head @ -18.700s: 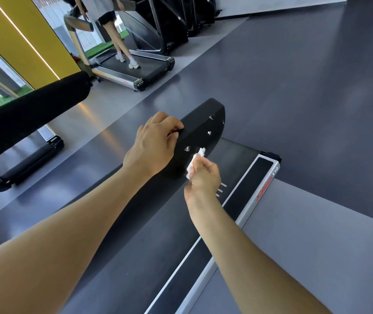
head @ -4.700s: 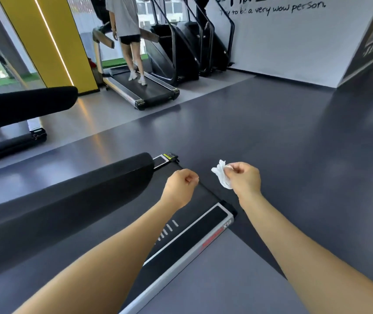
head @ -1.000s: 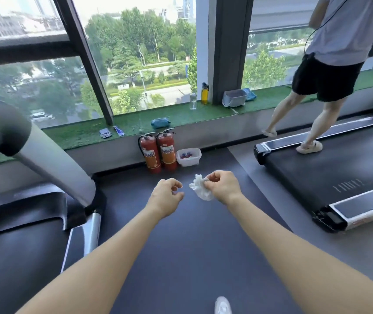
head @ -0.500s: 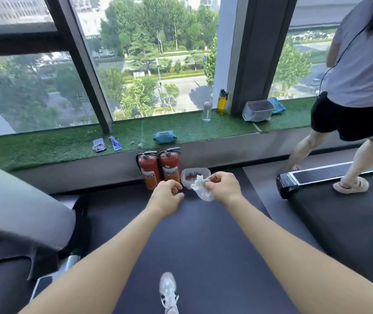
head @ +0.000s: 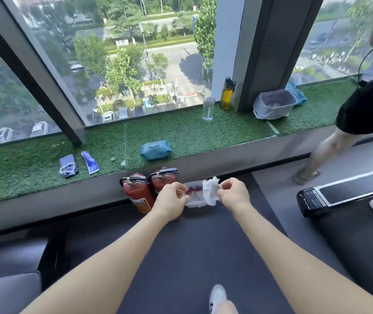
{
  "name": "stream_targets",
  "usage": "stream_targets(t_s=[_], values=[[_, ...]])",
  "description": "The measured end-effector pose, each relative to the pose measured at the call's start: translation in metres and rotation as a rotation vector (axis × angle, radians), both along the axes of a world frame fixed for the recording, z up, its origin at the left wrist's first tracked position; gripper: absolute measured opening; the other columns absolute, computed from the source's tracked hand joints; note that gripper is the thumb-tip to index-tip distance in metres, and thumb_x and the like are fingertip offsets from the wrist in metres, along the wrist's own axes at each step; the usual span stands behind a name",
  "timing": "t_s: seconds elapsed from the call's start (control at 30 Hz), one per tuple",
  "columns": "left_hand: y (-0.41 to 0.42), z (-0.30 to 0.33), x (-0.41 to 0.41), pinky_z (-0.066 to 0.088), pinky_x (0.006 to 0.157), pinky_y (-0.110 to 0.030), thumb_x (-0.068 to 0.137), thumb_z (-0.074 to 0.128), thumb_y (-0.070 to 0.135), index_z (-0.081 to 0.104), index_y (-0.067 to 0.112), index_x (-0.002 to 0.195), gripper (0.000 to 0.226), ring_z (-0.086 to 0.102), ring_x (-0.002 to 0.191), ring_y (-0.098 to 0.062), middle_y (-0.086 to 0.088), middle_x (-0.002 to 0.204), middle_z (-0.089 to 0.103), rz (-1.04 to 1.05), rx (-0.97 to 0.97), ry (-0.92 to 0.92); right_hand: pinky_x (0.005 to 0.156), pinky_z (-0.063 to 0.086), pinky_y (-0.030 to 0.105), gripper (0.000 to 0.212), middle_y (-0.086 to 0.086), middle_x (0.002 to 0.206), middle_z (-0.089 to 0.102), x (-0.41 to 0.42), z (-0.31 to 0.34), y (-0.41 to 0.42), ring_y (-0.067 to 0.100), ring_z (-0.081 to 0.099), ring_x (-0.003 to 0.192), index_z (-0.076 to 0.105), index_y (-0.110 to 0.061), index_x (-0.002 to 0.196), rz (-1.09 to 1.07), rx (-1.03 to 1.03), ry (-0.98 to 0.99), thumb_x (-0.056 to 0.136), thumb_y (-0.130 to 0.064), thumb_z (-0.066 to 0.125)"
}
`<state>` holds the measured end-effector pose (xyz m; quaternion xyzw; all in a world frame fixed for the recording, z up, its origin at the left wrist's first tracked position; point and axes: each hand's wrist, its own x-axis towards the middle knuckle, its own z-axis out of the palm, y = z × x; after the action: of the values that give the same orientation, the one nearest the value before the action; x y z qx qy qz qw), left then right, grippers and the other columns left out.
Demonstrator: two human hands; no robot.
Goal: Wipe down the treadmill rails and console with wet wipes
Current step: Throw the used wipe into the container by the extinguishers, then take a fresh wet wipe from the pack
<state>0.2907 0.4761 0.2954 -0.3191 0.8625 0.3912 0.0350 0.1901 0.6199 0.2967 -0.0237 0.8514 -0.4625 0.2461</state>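
Right hand (head: 234, 196) pinches crumpled white wet wipe (head: 210, 191) between thumb and curled fingers, held in the air above the small white bin (head: 192, 201) beside two red fire extinguishers (head: 145, 191); left hand (head: 171, 200) empty, fingers curled, just beside the wipe.

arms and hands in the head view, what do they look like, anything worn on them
Both forearms are bare up to the frame's edge: no sleeves, gloves, watch or bands visible. The left hand and right hand show no rings that I can make out. No markings or cables on either arm.
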Motion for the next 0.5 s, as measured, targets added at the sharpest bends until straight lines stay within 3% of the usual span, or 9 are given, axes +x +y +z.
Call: stream_targets(t_s=[0.1, 0.23, 0.33, 0.5], values=[[-0.03, -0.031, -0.059, 0.042, 0.085, -0.022, 0.087, 0.062, 0.018, 0.061, 0.016, 0.111, 0.025, 0.059, 0.095, -0.016, -0.004, 0.106, 0.061, 0.013, 0.035, -0.021, 0.049, 0.034, 0.02, 0.013, -0.002, 0.071, 0.051, -0.063, -0.034, -0.036, 0.013, 0.046, 0.061, 0.05, -0.013, 0.076, -0.001, 0.04, -0.04, 0.083, -0.002, 0.054], [-0.064, -0.08, -0.133, 0.048, 0.091, -0.032, 0.087, 0.061, 0.017, 0.06, 0.015, 0.112, 0.025, 0.062, 0.095, -0.017, -0.004, 0.107, 0.064, 0.108, 0.105, -0.033, 0.048, 0.034, 0.02, 0.011, -0.001, 0.075, 0.053, -0.143, -0.088, -0.083, 0.01, 0.045, 0.059, 0.052, -0.012, 0.081, 0.049, 0.092, -0.103, 0.082, -0.001, 0.052], [-0.084, -0.119, -0.188, 0.045, 0.089, -0.026, 0.087, 0.06, 0.017, 0.06, 0.016, 0.115, 0.027, 0.059, 0.097, -0.015, 0.0, 0.113, 0.061, 0.115, 0.115, -0.085, 0.047, 0.034, 0.02, 0.011, -0.002, 0.076, 0.054, -0.198, -0.129, -0.109, 0.009, 0.046, 0.06, 0.053, -0.014, 0.081, 0.086, 0.144, -0.165, 0.084, -0.004, 0.052], [-0.108, -0.179, -0.259, 0.042, 0.089, -0.024, 0.09, 0.057, 0.016, 0.059, 0.016, 0.116, 0.027, 0.058, 0.099, -0.014, -0.001, 0.116, 0.058, 0.134, 0.155, -0.139, 0.064, 0.039, 0.026, 0.007, 0.0, 0.081, 0.057, -0.268, -0.202, -0.14, 0.02, 0.051, 0.074, 0.055, -0.014, 0.08, 0.117, 0.207, -0.215, 0.087, -0.011, 0.054]])
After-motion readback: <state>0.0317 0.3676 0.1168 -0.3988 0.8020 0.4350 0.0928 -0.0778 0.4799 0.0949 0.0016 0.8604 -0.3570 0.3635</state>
